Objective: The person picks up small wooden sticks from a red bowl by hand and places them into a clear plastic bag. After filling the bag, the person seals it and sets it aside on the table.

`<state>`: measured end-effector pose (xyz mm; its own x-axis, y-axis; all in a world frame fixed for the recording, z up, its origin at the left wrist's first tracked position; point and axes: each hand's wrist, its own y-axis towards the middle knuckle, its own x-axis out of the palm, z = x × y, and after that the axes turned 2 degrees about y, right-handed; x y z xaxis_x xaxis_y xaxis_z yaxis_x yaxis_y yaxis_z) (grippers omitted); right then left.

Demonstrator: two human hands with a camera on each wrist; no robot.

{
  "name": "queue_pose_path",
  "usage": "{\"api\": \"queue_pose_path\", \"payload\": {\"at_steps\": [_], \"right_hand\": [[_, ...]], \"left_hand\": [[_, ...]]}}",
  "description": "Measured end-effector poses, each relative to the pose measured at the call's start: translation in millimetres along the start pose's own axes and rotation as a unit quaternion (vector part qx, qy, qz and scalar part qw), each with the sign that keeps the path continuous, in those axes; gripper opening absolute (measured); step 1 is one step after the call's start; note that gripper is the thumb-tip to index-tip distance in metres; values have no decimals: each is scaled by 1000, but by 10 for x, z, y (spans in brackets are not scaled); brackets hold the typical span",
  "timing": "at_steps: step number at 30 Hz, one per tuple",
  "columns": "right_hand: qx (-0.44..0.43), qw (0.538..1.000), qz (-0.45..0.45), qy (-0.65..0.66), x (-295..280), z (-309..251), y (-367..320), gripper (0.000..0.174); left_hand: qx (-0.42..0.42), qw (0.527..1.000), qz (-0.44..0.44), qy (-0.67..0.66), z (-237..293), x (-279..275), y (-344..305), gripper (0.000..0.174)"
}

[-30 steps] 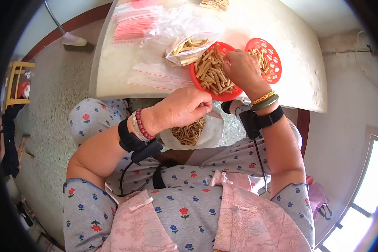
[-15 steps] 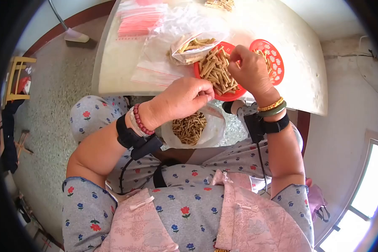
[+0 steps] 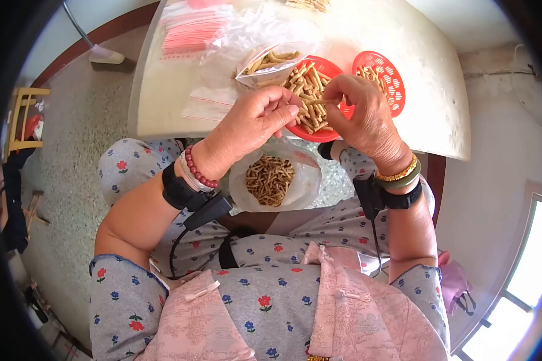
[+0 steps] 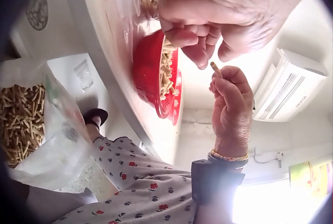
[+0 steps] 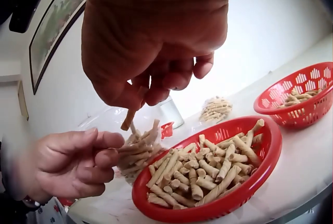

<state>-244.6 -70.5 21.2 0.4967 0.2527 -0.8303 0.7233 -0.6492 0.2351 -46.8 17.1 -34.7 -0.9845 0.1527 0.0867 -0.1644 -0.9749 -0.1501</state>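
In the head view the right hand (image 3: 367,120) pinches one thin brown stick (image 3: 322,101) between thumb and forefinger, above a red basket (image 3: 312,136) of stick pieces. The left hand (image 3: 247,126) faces it, fingers loosely bent. In the left wrist view the stick (image 4: 215,68) points up toward the left hand's fingertips, with a small gap between. The right wrist view shows the stick (image 5: 128,119) hanging from the right hand (image 5: 156,42), and the left hand (image 5: 78,164) empty beside a clear bag of sticks (image 5: 138,156).
A second red basket (image 3: 397,90) with sticks stands at the right. Flat red-edged plastic bags (image 3: 193,33) lie at the table's back left, and an open bag of sticks (image 3: 270,66) behind the left hand. Below the table edge is a large clear bag (image 3: 307,186) holding darker sticks.
The right hand has come from over the basket toward the body, and a stick now shows in its fingers. The left hand's fingers have loosened and spread from a tighter curl.
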Motion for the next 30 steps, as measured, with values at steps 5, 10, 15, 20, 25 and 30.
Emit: {"api": "queue_pose_path", "payload": {"at_steps": [5, 10, 15, 20, 25, 30], "right_hand": [[-20, 1000, -7, 15, 27, -61, 0, 11], [-34, 999, -13, 26, 5, -159, 3, 12], [9, 991, -10, 134, 41, -203, -12, 14], [35, 977, -32, 207, 55, -198, -13, 14], [32, 974, 0, 225, 105, -180, -21, 13], [76, 982, -3, 175, 70, -177, -22, 14]], "left_hand": [[0, 1000, 5, -13, 1, 20, 2, 23], [-6, 1000, 6, 2, -8, 17, 15, 19], [-23, 997, -24, -72, -5, 2, 3, 15], [-33, 990, -62, -120, 32, 11, -5, 15], [-42, 993, -44, -104, 56, 33, -7, 16], [-41, 996, -6, -73, 21, 2, 8, 19]]}}
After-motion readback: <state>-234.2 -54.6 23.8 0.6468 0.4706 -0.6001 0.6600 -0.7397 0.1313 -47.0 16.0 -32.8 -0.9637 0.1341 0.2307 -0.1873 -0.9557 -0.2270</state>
